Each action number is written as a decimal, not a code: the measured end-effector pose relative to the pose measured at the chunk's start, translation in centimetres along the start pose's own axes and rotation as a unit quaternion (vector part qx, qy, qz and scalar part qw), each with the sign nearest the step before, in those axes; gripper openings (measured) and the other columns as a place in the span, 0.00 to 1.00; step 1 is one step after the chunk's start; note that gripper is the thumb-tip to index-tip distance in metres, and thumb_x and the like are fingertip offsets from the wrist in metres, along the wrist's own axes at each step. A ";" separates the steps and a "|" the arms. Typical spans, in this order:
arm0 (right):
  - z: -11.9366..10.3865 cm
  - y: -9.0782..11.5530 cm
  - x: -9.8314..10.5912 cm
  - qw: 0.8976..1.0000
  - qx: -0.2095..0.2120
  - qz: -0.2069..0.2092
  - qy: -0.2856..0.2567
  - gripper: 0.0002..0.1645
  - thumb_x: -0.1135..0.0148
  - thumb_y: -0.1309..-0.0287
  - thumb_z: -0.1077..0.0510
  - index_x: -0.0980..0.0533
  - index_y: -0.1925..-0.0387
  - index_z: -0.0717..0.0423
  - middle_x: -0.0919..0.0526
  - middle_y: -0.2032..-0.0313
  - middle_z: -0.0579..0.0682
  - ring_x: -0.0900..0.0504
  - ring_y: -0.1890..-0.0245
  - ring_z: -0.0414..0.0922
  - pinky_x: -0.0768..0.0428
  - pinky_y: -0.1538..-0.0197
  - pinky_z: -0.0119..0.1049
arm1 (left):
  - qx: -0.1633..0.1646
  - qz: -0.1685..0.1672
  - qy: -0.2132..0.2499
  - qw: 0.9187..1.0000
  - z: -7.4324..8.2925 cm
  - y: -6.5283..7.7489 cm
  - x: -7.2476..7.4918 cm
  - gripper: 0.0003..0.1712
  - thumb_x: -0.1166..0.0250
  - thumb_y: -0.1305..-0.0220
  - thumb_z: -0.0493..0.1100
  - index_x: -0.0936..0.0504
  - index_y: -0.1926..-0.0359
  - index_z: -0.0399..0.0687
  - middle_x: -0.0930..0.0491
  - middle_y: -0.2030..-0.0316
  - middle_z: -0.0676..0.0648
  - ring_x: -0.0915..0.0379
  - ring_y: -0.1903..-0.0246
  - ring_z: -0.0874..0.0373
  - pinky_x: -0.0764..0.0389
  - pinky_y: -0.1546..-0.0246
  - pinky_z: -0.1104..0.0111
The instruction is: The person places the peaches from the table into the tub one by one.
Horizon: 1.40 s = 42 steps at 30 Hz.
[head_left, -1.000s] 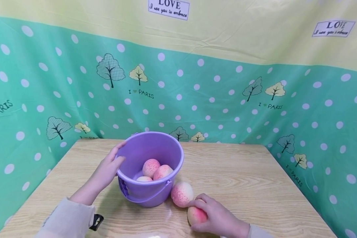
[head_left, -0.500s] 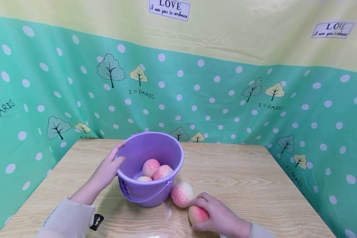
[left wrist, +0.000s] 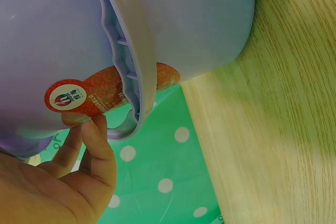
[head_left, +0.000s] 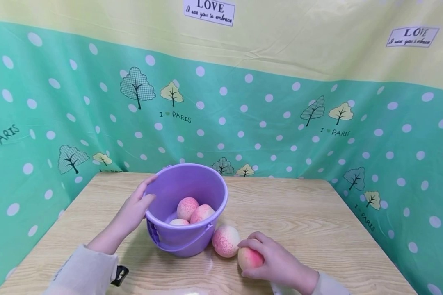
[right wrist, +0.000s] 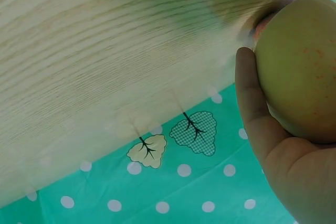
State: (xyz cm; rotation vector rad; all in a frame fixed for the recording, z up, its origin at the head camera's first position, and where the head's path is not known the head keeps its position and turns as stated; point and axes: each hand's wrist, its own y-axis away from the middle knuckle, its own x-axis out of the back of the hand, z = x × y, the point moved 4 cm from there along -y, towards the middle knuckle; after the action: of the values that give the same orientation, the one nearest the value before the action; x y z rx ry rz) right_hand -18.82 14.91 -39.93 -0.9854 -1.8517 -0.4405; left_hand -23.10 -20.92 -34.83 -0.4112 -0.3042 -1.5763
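A purple bucket (head_left: 181, 239) stands on the table, tilted a little towards me. My left hand (head_left: 133, 207) grips its rim at the left; in the left wrist view the curled fingers (left wrist: 100, 150) are against the bucket near a red sticker (left wrist: 97, 95). Inside lie three pink-and-white peaches (head_left: 187, 209), one mostly hidden by the front wall. Another peach (head_left: 226, 241) rests on the table against the bucket's right side. To the right of that, my right hand (head_left: 277, 260) holds a yellowish-pink peach (head_left: 249, 259), its fingers and thumb around it; the right wrist view shows its yellow-green side (right wrist: 302, 77).
The bucket's handle (head_left: 186, 248) hangs down at the front. A wooden table (head_left: 299, 213) spreads out to the right and behind. Green polka-dot cloth (head_left: 269, 135) encloses the table's back and sides. A black strap (head_left: 120, 275) hangs by the left sleeve.
My right hand has moved slightly right and up with its peach, opening a little distance from the peach beside the bucket. My left hand and the bucket have stayed put.
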 end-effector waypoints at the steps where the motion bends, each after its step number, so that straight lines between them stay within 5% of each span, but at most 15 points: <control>1: 0.0 0.0 0.0 1.000 0.000 0.001 0.002 0.30 0.26 0.51 0.41 0.23 0.44 0.37 0.25 0.52 0.38 0.24 0.58 0.33 0.21 0.60 0.27 | 0.000 0.000 0.000 1.000 0.0 0.0 0.0 0.34 0.57 0.24 0.44 0.54 0.21 0.53 0.52 0.24 0.32 0.38 0.34 0.31 0.19 0.46 0.48; 10: -0.2 0.1 0.2 1.000 0.008 0.021 0.007 0.30 0.26 0.50 0.41 0.23 0.44 0.38 0.25 0.53 0.37 0.24 0.59 0.32 0.21 0.60 0.27 | 0.003 0.002 -0.011 1.000 0.0 0.0 0.0 0.35 0.57 0.24 0.45 0.54 0.21 0.53 0.51 0.24 0.32 0.34 0.36 0.33 0.19 0.53 0.60; 25: -1.3 0.0 1.1 0.997 0.011 0.070 0.031 0.31 0.25 0.52 0.40 0.21 0.46 0.41 0.24 0.55 0.34 0.23 0.59 0.31 0.19 0.59 0.29 | 0.003 0.005 -0.011 1.000 0.1 0.0 0.0 0.35 0.56 0.24 0.44 0.53 0.21 0.53 0.49 0.25 0.32 0.30 0.41 0.36 0.21 0.59 0.66; 42: -1.8 -0.4 1.4 0.997 0.000 0.075 0.004 0.30 0.26 0.51 0.40 0.22 0.45 0.40 0.24 0.54 0.34 0.23 0.58 0.32 0.18 0.58 0.29 | 0.004 0.004 -0.006 1.000 0.0 0.0 0.0 0.35 0.57 0.24 0.45 0.54 0.21 0.54 0.50 0.25 0.30 0.33 0.37 0.31 0.17 0.51 0.54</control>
State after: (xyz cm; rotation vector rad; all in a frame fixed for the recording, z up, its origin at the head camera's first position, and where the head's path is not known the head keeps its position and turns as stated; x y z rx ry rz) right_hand -18.41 14.09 -37.80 -1.1125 -1.7553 -0.3541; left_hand -23.10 -20.92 -34.86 -0.4156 -0.3176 -1.5651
